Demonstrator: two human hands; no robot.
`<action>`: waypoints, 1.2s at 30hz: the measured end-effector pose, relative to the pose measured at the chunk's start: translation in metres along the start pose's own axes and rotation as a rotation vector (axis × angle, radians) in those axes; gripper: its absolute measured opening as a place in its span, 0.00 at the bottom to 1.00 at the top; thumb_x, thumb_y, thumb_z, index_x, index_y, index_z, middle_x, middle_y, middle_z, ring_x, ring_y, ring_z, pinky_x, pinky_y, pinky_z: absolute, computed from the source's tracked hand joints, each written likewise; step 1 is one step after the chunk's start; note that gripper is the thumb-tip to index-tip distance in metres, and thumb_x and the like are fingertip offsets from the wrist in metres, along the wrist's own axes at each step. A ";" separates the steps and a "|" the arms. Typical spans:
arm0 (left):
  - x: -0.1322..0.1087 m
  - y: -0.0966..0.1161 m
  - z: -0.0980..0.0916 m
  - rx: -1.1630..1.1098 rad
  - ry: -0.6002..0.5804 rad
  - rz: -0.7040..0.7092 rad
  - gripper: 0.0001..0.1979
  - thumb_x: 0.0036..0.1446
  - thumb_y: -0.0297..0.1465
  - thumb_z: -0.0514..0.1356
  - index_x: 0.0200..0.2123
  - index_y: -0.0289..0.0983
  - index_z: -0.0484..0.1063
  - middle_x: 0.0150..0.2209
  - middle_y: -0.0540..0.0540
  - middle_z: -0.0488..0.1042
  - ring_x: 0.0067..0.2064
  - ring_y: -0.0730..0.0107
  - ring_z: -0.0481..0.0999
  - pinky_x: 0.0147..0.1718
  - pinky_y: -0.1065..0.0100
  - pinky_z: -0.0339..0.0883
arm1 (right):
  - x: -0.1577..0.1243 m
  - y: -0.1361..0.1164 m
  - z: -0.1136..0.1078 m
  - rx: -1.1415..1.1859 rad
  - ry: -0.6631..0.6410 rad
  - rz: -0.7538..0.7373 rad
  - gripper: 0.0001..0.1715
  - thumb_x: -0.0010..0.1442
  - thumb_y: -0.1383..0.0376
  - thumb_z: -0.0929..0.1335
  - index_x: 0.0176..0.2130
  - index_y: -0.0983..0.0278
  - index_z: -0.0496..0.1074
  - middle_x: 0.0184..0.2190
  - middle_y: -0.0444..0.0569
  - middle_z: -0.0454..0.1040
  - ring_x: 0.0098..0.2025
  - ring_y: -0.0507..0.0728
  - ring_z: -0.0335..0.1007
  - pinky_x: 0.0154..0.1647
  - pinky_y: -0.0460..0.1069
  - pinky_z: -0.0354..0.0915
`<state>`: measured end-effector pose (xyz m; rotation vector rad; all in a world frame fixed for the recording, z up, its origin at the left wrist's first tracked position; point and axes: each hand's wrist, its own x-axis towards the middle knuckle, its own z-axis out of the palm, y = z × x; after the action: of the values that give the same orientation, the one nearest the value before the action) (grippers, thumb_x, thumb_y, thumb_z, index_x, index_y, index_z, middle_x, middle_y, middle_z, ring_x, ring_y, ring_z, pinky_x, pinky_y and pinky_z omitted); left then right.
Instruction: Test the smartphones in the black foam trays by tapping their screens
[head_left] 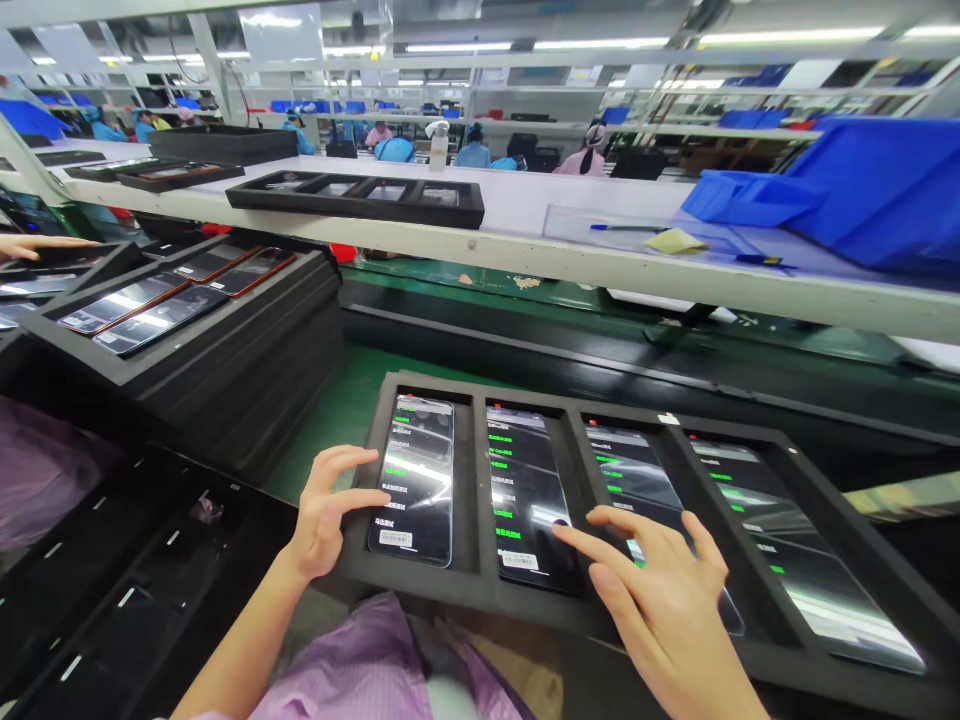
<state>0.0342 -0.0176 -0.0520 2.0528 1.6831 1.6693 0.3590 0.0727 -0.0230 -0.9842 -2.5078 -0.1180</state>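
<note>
A black foam tray point(480, 590) in front of me holds several lit smartphones in separate slots, their screens listing green and white text. My left hand point(326, 515) is at the leftmost phone point(421, 470), fingers stretched out, fingertips at the screen's left edge. Over the tray's middle, my right hand point(664, 595) has its fingers spread. Its index fingertip is at the right edge of the second phone point(527, 480). The hand partly covers the third phone point(626, 465). Farther right lies the fourth phone point(795, 540), its screen also lit. Neither hand grips anything.
A stack of black trays point(247, 390) with phones on top stands at left, near another person's hand point(45, 243). The white shelf point(510, 235) ahead carries a phone tray point(352, 200), a bottle point(439, 145) and blue bins point(862, 190). More trays lie lower left.
</note>
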 end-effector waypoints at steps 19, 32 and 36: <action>0.002 0.003 0.000 -0.029 -0.041 -0.199 0.35 0.58 0.52 0.35 0.31 0.46 0.80 0.48 0.44 0.70 0.50 0.55 0.66 0.51 0.52 0.59 | 0.017 -0.023 -0.019 0.100 -0.176 0.058 0.18 0.63 0.54 0.58 0.46 0.51 0.72 0.46 0.50 0.68 0.50 0.60 0.63 0.58 0.69 0.49; -0.003 -0.001 0.002 -0.072 0.003 -0.238 0.33 0.58 0.52 0.37 0.33 0.46 0.79 0.49 0.45 0.68 0.50 0.55 0.65 0.50 0.55 0.60 | 0.029 -0.031 -0.017 0.173 -0.124 0.144 0.20 0.66 0.60 0.55 0.44 0.52 0.72 0.47 0.49 0.66 0.53 0.58 0.59 0.61 0.65 0.45; -0.003 -0.002 0.003 -0.096 -0.002 -0.202 0.30 0.59 0.51 0.38 0.34 0.49 0.78 0.49 0.48 0.68 0.49 0.58 0.66 0.49 0.57 0.60 | 0.023 -0.028 -0.019 0.260 -0.090 0.147 0.22 0.66 0.61 0.53 0.42 0.51 0.73 0.44 0.46 0.66 0.50 0.55 0.61 0.61 0.63 0.43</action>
<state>0.0349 -0.0172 -0.0561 1.7757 1.7087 1.6481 0.3327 0.0619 0.0057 -1.0793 -2.4405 0.2959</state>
